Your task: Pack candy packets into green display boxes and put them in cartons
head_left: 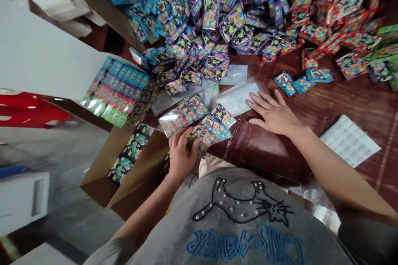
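Note:
My left hand [183, 154] is curled round the near end of a row of small printed boxes [209, 129], black with bright coloured dots. Just beyond it lies a clear plastic sleeve filled with similar boxes [186, 114], shiny on top. My right hand [275, 114] rests with its fingers spread, fingertips on the edge of a stack of clear plastic bags [238, 98]. Nothing is gripped in that hand. Between the two hands, the boxes and the bags lie close together on the dark red table [264, 149].
Heaped at the back are blue boxes [149, 0], purple boxes [211, 8], red boxes [336, 12] and green boxes [391, 45]. Packed sets [120, 89] stand in rows at the left, above an open carton [102, 169]. A white label sheet [350, 140] lies right.

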{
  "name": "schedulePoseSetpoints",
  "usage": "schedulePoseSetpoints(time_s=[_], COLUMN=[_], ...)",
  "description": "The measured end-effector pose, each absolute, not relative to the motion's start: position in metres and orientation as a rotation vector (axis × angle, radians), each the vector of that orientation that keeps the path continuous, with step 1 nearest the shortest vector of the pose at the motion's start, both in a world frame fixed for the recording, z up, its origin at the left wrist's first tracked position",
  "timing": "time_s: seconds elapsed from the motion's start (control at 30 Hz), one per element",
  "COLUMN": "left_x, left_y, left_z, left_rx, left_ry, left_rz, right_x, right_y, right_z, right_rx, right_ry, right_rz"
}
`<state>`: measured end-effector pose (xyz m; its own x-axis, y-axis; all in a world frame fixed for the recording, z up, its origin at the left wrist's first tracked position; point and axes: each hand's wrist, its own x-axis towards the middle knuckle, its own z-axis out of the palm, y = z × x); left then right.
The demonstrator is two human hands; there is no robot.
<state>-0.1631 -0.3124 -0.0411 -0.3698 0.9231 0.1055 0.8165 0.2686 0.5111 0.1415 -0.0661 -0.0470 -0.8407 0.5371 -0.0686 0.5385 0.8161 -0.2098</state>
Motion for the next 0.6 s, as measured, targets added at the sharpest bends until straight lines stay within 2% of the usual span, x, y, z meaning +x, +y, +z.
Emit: schedulePoseSetpoints(time_s=[0.13,0.27,0.37,0.47,0.6], left_x=[-0.153,-0.138,-0.103,-0.051,-0.001], left_y=[-0.303,-0.283,-0.255,-0.230,-0.221], left_z=[-0.043,-0.026,-0.010,-0.013,-0.031], left_rx=[1.713,1.981,2.427,2.665,2.739], left_ry=[2.454,2.456,1.875,1.149,0.851], left_rz=[0.576,0.666,0.629,0.241,-0.109], right_x=[0.205,0.250,0.270,0.285,0.306], right_y=[-0.123,-0.190,-0.225,-0.246,-0.264], right_z=[-0.040,-0.040,-0.045,-0.050,-0.051], right_rx=[0.877,0.847,0.864,0.834,0.762], right_ry=[3.008,3.053,3.165,3.231,3.220], right_rz=[-0.353,-0.424,-0.437,-0.443,-0.453])
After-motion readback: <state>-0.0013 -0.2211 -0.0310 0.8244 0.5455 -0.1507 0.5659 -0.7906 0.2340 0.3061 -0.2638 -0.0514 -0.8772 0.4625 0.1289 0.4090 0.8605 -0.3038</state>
